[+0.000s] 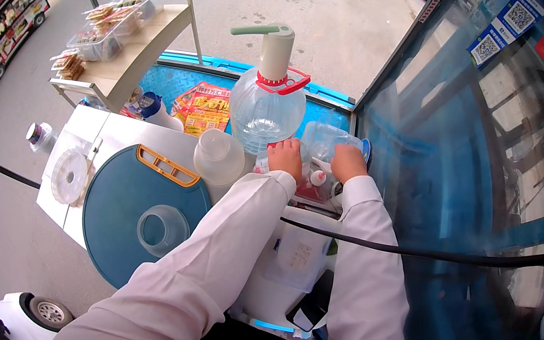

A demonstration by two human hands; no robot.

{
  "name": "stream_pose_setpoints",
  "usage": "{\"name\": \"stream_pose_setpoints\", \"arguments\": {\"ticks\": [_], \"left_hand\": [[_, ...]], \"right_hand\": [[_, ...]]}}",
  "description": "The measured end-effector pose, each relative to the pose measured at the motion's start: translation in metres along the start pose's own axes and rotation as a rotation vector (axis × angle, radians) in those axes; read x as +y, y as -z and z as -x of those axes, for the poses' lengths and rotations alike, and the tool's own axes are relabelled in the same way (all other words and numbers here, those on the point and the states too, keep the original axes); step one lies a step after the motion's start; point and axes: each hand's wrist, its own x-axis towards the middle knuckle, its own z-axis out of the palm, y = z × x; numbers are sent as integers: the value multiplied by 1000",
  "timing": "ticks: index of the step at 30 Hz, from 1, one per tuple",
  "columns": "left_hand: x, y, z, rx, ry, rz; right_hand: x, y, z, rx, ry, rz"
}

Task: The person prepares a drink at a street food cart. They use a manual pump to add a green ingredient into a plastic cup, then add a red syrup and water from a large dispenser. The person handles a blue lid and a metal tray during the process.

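Two blue code-bearing signs [488, 49] show at upper right; red-and-yellow printed sheets [208, 112] lie beyond the white worktop [111, 123]. Small print on the clear tub [292, 275] between the forearms [203, 261] is illegible. A pink-tipped bottle [317, 178] sits between the left hand [285, 158] and right hand [349, 163], near both. Each grip is curled, fingertips hidden; whether either pinches anything, I cannot tell.

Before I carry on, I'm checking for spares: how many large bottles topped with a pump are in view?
1: the large clear bottle, just beyond the left hand, its pump on top. Another could be hidden behind the sleeves.
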Motion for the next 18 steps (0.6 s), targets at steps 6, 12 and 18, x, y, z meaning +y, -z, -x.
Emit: {"name": "stream_pose_setpoints", "arguments": {"ticks": [6, 12, 18], "left_hand": [[-1, 24, -10, -53, 160, 184], [18, 71, -4, 200, 218, 520], [46, 136, -10, 387, 162, 822]], "right_hand": [[-14, 34, -8, 403, -99, -269], [-8, 69, -9, 633, -279, -584], [-35, 117, 18, 679, -469, -1420]]}}
